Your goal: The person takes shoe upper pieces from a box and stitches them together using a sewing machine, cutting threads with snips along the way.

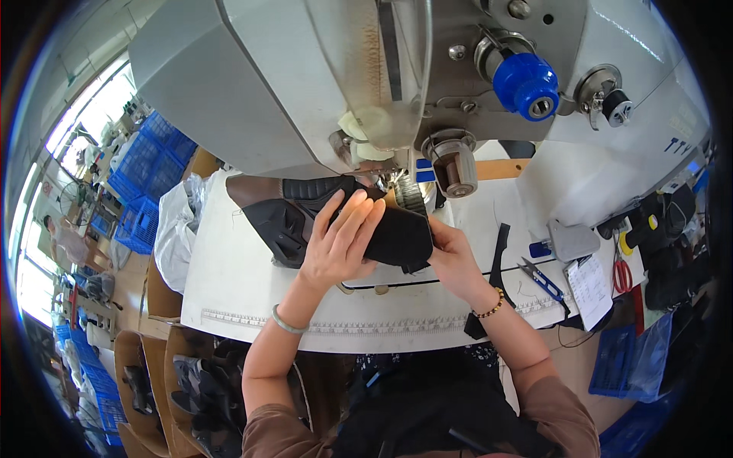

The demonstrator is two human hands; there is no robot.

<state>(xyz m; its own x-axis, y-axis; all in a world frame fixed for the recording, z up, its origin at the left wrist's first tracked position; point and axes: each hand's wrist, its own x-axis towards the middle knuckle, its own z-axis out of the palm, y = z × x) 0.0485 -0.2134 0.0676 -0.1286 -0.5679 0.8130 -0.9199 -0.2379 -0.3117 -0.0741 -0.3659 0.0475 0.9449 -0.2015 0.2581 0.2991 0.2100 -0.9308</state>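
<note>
A black shoe upper (284,227) with a brown end at its left lies under the needle area of a large grey-white sewing machine (290,91). The fingers of my left hand (340,243) lie close together across its top, with the thumb bent at its lower edge. At the right end of the upper, my right hand (452,258) pinches the black edge between thumb and fingers; the fingertips are partly hidden. The needle and the exact sewing spot are hidden behind the machine head and the upper.
Right of my hands lie a black strip (498,256), blue-handled thread snips (543,279), a paper sheet (589,290) and red-handled scissors (622,273). A ruler strip (397,327) runs along the table's front. Cardboard boxes (156,366) with shoe parts stand lower left; blue crates (137,225) stand beyond.
</note>
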